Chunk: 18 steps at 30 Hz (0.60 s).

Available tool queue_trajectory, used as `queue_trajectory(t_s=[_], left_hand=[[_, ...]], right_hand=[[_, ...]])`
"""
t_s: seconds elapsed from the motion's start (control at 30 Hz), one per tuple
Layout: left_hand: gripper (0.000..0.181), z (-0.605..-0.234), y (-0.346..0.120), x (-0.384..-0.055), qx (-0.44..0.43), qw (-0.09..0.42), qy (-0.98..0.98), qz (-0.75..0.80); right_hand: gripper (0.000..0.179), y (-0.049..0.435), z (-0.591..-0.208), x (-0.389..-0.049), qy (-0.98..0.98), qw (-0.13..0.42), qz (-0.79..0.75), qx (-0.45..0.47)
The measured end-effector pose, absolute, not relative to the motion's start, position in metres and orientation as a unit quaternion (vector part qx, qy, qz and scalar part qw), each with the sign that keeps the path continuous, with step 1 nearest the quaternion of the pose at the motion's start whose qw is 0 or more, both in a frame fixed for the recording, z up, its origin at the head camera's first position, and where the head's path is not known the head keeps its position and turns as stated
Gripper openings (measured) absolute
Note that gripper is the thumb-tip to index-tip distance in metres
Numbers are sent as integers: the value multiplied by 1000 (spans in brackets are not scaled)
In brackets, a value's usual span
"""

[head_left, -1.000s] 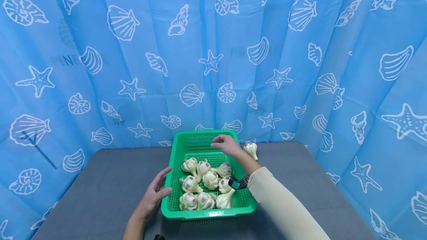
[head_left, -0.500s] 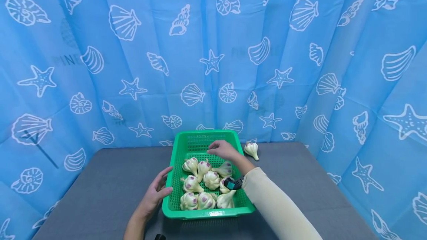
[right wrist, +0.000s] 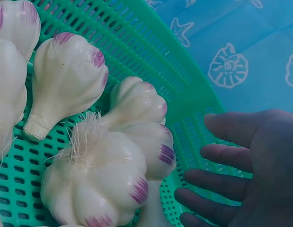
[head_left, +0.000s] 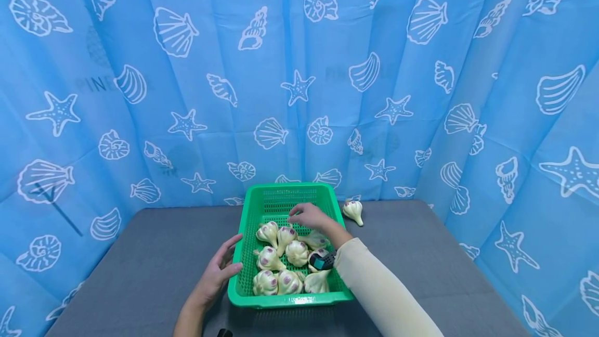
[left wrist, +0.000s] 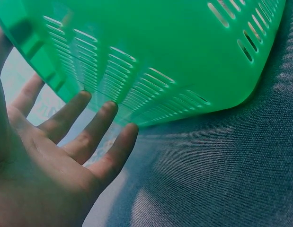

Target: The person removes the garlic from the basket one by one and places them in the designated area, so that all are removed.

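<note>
A green slotted plastic basket (head_left: pixel 292 301) holds several garlic bulbs (head_left: pixel 297 253), white with purple streaks, mostly in its near half. My left hand (head_left: pixel 217 274) is at the basket's left side, fingers spread; in the left wrist view the fingertips (left wrist: pixel 108 108) lie at its slotted wall. Over the far part of the basket is my right hand (head_left: pixel 309 216), fingers loosely extended and nothing in them. The right wrist view has this hand (right wrist: pixel 231 175) beside a clump of bulbs (right wrist: pixel 99 175), apart from them. My right forearm covers part of the basket's right rim.
One garlic bulb (head_left: pixel 353 212) lies outside the basket, on the grey cloth-covered table (head_left: pixel 154 259) past the far right corner. A blue curtain (head_left: pixel 290 92) with white seashell prints hangs behind the table. A small black object (head_left: pixel 224 333) shows at the bottom edge.
My right hand has moved a little left and lower over the basket, away from the loose bulb at the right. The left hand and the bulbs stay put.
</note>
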<state>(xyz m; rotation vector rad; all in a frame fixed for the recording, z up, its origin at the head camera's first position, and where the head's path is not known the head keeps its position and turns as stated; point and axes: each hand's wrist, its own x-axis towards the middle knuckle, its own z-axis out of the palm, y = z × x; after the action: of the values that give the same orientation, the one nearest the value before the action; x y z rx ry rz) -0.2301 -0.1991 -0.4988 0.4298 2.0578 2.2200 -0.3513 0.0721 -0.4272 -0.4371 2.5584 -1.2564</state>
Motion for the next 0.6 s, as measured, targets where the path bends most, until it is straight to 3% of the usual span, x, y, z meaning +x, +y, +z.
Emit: queue_trajectory(t_s=[0.27, 0.6], left_hand=[[63, -499, -198, -230, 136, 35, 674, 725], [63, -499, -198, -230, 132, 38, 670, 729]], right_hand=[[29, 66, -428, -348, 890, 127, -403, -169], [37, 63, -432, -348, 902, 128, -369, -184]])
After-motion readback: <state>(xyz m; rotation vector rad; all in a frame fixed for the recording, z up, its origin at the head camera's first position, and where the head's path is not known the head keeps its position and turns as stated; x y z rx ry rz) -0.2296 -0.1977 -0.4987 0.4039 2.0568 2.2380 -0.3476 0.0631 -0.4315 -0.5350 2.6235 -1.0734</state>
